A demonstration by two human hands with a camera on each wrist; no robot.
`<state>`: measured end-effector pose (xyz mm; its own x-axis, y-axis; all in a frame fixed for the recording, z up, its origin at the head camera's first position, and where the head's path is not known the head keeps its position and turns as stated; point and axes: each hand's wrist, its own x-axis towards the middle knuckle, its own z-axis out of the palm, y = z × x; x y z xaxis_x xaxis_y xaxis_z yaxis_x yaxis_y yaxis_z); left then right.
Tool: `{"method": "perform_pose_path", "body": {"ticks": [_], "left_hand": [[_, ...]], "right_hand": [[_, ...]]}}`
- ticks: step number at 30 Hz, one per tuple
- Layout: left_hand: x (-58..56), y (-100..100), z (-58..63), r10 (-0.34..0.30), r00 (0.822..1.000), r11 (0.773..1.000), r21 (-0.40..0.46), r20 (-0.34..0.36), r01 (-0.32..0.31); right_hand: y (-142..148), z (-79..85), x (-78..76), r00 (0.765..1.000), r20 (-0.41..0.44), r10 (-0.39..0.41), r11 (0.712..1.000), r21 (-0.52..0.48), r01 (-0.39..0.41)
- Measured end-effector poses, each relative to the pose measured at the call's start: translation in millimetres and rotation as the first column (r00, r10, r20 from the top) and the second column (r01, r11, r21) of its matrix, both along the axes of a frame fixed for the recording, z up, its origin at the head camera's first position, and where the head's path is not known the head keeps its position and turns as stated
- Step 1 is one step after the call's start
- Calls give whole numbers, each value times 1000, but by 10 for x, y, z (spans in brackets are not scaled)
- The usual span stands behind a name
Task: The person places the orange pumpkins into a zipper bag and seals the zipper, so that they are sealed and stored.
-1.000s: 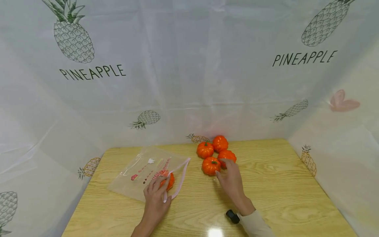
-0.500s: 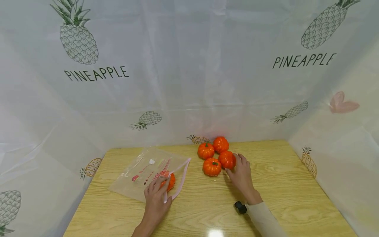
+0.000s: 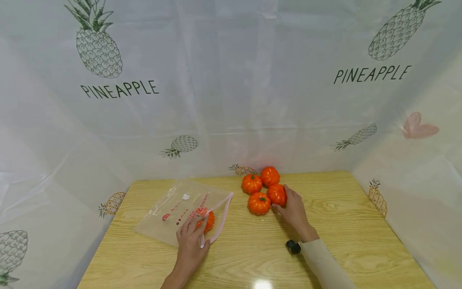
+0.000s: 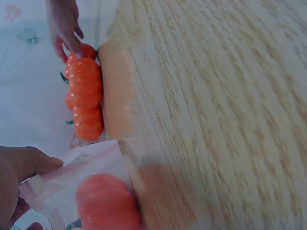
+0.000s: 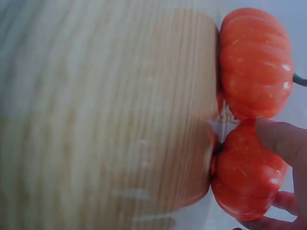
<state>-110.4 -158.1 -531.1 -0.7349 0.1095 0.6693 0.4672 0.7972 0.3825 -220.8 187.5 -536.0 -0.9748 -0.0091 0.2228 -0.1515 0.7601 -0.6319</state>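
In the head view, a clear zip bag (image 3: 164,206) with printed pictures and a pink edge lies flat at the left. One small orange pumpkin (image 3: 209,220) is inside it, near the mouth. My left hand (image 3: 190,241) grips the bag at its pink edge; the left wrist view shows the thumb above the edge and fingers below. My right hand (image 3: 296,213) holds a red-orange pumpkin (image 3: 276,195) from the right. In the right wrist view, thumb and fingers are on either side of this pumpkin (image 5: 247,172), which still sits among the others.
Next to the held pumpkin stand a front pumpkin (image 3: 258,204), a back-left pumpkin (image 3: 251,184) and a back-right pumpkin (image 3: 270,176). They are close to the pineapple-printed curtain (image 3: 231,100) behind the wooden table (image 3: 343,224). A black wrist device (image 3: 293,247) sits by the right sleeve.
My right hand has moved right, from the front pumpkin to the right-hand one, and its fingers have closed round it. The left hand and the bag have stayed in place.
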Motion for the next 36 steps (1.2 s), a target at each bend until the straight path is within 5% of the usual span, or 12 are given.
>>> {"method": "perform_pose_path", "body": {"ticks": [16, 36], "left_hand": [[-3, 7, -9, 3, 1000, 1000, -7, 11, -3], [-28, 7, -17, 2, 1000, 1000, -3, 21, -2]], "right_hand": [[86, -18, 36, 998, -4, -69, 997, -47, 69], [-19, 359, 361, 988, -135, -79, 996, -42, 74]]}}
